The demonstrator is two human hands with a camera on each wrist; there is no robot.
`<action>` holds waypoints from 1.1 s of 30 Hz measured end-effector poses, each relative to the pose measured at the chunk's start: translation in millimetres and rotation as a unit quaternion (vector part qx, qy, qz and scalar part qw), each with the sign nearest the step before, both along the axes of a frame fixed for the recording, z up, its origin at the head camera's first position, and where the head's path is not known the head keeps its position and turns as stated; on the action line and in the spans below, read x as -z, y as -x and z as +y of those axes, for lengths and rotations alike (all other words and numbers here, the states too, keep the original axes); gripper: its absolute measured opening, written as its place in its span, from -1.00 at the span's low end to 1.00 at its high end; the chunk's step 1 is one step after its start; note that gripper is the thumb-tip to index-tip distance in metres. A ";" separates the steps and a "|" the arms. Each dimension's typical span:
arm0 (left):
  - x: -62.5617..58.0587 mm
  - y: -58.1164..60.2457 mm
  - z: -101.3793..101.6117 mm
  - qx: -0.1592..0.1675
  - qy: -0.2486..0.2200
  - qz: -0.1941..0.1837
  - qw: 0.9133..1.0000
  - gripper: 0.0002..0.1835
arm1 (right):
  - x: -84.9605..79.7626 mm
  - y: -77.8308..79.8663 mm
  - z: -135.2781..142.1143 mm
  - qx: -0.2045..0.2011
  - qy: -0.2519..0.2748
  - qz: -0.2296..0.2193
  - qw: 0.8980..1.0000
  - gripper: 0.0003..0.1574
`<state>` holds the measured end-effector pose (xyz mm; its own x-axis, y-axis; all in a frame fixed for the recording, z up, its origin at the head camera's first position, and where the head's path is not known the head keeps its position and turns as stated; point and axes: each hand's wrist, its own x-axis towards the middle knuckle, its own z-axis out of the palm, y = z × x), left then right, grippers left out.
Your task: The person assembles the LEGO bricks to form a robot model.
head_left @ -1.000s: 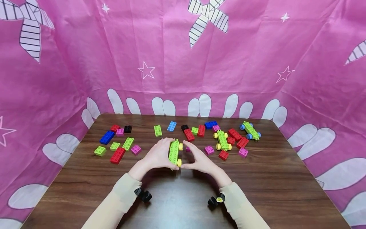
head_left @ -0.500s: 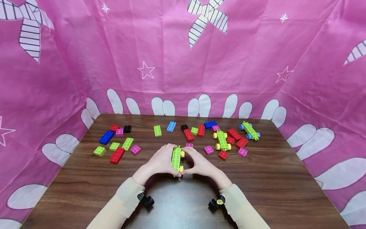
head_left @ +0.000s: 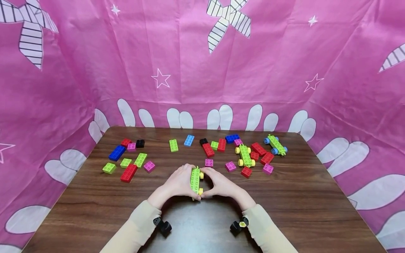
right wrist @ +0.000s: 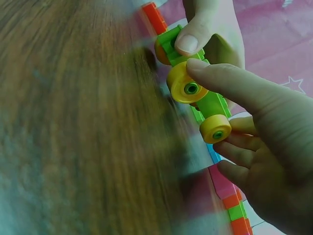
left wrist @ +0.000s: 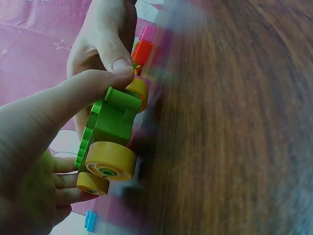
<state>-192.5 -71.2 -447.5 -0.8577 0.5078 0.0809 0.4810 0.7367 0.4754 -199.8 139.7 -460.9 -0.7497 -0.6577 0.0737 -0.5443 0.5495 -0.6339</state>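
Green wheeled base (head_left: 194, 181) is between your two hands, left of the parked base (head_left: 245, 155) and nearer to you than it. Compared with a second ago, you have drawn it toward yourself: its far end, which overlapped the parked base in depth, now stops short of it on your side. Your hands have also come closer together, and the magenta brick (head_left: 209, 162) left of the parked base, mostly hidden behind your right hand then, now shows whole. The parked base has stayed put. Your left hand (head_left: 180, 182) is clamped on one long side, its thumb at the near end; your right hand (head_left: 223, 182) is clamped on the other, thumb on the near wheel and fingers against the far one. What you hold is lime green, long and narrow, with two rows of studs facing up, a small knob at the far end and a rounded bar (left wrist: 123, 99) across the near one. Its yellow wheels (right wrist: 178, 88) have green hubs. You cannot tell from these views whether they touch the table (head_left: 284, 211).
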 end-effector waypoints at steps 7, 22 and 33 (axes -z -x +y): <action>1.6 -0.8 1.1 -0.002 -0.004 -0.015 1.000 0.15 | 1.5 0.1 0.0 0.005 -0.021 -0.020 1.000 0.10; 0.7 1.7 -5.3 0.018 -0.019 -0.041 0.999 0.11 | 2.8 -0.8 -1.0 -0.001 -0.022 -0.033 0.999 0.12; -1.0 11.9 -26.5 0.090 -0.048 -0.116 0.988 0.13 | 0.0 -2.8 -3.2 -0.007 -0.024 -0.028 0.999 0.15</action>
<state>-204.4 -97.7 -446.5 -0.7557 0.6528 -0.0527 0.4690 0.5956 0.6522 -197.0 136.5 -460.9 -0.7422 -0.6702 0.0004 -0.5166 0.5717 -0.6374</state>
